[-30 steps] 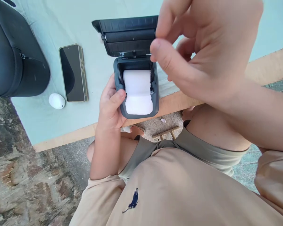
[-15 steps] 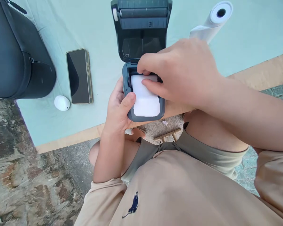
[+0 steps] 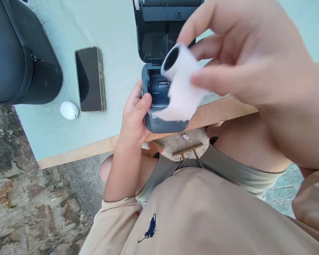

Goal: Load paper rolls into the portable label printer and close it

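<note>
Closest to camera, right hand (image 3: 257,60) is raised above the printer, fingers (image 3: 215,79) pinched shut on the paper roll (image 3: 179,81); roll sits tilted, hollow dark core facing up-left, loose tail hanging down over the printer's front edge. Thumb below, index and middle above the roll.

Left hand (image 3: 134,118) cups the left side of the grey printer (image 3: 164,122), thumb pressed on its front-left corner, fingers wrapped round the body, grip closed. Printer is held over the table (image 3: 77,154) edge, lid (image 3: 162,32) swung open and standing back; paper bay is bare, a small label visible inside.

Further out on the pale green table cover: white earbud case (image 3: 69,110), then a phone (image 3: 89,79) lying face up just beside it, then a dark bag (image 3: 18,60) at the far left.

Versus half a second ago: roll was seated in the bay with right fingers on it; it's now lifted clear. Left hand's hold unchanged. Spare roll on the table is now hidden behind the right hand
</note>
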The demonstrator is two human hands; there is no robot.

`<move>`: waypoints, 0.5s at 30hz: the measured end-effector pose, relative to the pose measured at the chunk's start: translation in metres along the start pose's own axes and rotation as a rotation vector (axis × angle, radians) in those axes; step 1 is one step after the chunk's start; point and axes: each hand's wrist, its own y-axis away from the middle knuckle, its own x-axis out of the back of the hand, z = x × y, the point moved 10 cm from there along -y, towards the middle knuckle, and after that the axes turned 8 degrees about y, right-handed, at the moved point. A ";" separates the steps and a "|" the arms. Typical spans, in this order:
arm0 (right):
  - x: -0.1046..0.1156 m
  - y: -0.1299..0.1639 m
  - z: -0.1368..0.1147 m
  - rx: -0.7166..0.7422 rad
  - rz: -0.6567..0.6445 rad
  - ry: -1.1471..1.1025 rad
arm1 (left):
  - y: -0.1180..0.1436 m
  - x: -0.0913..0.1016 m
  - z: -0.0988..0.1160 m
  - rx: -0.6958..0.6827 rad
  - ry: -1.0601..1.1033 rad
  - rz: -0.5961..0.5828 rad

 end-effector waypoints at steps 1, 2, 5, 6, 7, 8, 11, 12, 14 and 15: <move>0.003 0.002 0.013 -0.070 -0.002 -0.134 | 0.000 0.000 0.000 0.003 -0.003 0.004; 0.003 0.006 0.026 -0.137 -0.010 -0.231 | 0.000 -0.002 0.000 0.016 -0.003 -0.001; -0.003 0.021 0.056 -0.270 -0.098 -0.302 | 0.000 -0.010 -0.002 0.062 0.023 -0.051; -0.005 0.026 0.061 -0.283 -0.132 -0.287 | 0.000 -0.012 -0.003 0.068 0.038 -0.064; -0.006 0.032 0.064 -0.291 -0.159 -0.268 | 0.000 -0.013 -0.003 0.076 0.049 -0.076; -0.007 0.037 0.066 -0.290 -0.178 -0.240 | -0.001 -0.014 -0.004 0.080 0.056 -0.091; 0.001 0.044 0.058 -0.191 -0.146 -0.157 | -0.003 -0.016 -0.004 0.067 0.065 -0.127; 0.006 0.045 0.054 -0.145 -0.112 -0.131 | -0.004 -0.015 -0.004 0.072 0.064 -0.132; 0.017 0.045 0.045 -0.045 -0.030 -0.040 | -0.005 -0.014 -0.006 0.091 0.063 -0.126; 0.023 0.045 0.040 0.011 0.020 0.045 | -0.005 -0.013 -0.007 0.104 0.061 -0.125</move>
